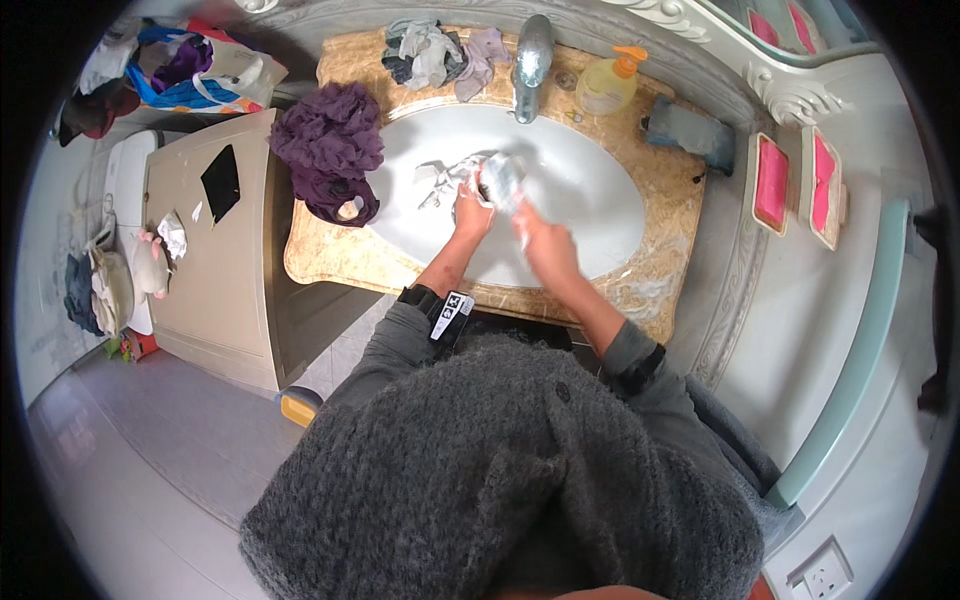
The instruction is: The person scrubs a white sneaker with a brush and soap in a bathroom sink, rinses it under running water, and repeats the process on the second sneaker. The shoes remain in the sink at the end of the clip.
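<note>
Over the white oval sink (577, 217) both hands work close together. My left hand (472, 214) grips a wet, soapy light-coloured cloth (450, 178), part of which hangs toward the basin. A pale, blurred brush-like object (502, 176) is in my right hand (549, 247), held against the cloth; its exact kind is unclear. Foam coats the fingers of both hands. Behind them stands a silver faucet (532, 67); whether water runs cannot be told.
Purple ruffled fabric (330, 142) overlaps the sink's left rim. Grey cloths (427, 56), a yellow pump bottle (607, 82) and a blue-grey pouch-like item (690, 133) lie or stand on the marble counter (330, 251). A beige cabinet (217, 300) adjoins at left.
</note>
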`<state>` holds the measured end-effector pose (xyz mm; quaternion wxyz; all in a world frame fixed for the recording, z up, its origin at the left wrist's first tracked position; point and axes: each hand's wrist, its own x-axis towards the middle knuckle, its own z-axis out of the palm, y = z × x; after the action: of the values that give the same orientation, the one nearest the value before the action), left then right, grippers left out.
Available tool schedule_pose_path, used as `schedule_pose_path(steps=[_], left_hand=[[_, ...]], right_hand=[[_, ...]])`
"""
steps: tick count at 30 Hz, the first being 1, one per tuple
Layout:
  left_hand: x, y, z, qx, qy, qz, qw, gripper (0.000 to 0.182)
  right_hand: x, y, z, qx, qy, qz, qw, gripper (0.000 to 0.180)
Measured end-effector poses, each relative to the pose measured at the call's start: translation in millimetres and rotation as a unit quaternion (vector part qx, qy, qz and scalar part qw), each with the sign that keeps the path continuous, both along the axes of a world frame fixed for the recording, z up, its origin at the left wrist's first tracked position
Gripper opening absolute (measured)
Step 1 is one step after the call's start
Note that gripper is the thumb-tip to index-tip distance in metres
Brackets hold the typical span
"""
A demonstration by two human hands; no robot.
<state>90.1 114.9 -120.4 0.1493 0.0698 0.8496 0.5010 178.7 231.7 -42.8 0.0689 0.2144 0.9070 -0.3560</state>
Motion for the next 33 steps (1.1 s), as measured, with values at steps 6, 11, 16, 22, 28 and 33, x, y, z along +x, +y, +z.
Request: schedule_pose_path(steps=[6, 11, 16, 22, 28, 33], left_hand=[[4.9, -2.5, -8.7, -0.059, 0.143, -0.083, 0.984, 0.056], [1.2, -1.1, -4.1, -0.069, 0.217, -0.067, 0.971, 0.051], [-6.2, -3.5, 1.4, -0.110, 0.202, -0.136, 0.964, 0.055], [-5.1, -8.4, 12.4, -0.157, 0.209, -0.189, 0.947, 0.076], [-11.7, -8.3, 18.4, -0.149, 0.264, -0.197, 0.932, 0.079], [-17.9, -14.5, 20.7, -0.187, 0.230, -0.257, 0.920, 0.081]], right_hand=[[1.5, 3.6, 7.9, -0.019, -0.068, 0.086, 0.994, 0.037], [-1.0, 10.5, 11.1, 0.011, 0.029, 0.029, 0.999, 0.036], [-2.1, 16.6, 10.6, -0.085, 0.027, -0.062, 0.994, 0.037], [-0.4, 20.7, 4.9, -0.068, -0.021, -0.079, 0.994, 0.035], [0.9, 21.6, -0.8, -0.130, -0.005, -0.050, 0.990, 0.035], [-2.1, 22.8, -3.9, -0.140, -0.057, -0.026, 0.988, 0.035]])
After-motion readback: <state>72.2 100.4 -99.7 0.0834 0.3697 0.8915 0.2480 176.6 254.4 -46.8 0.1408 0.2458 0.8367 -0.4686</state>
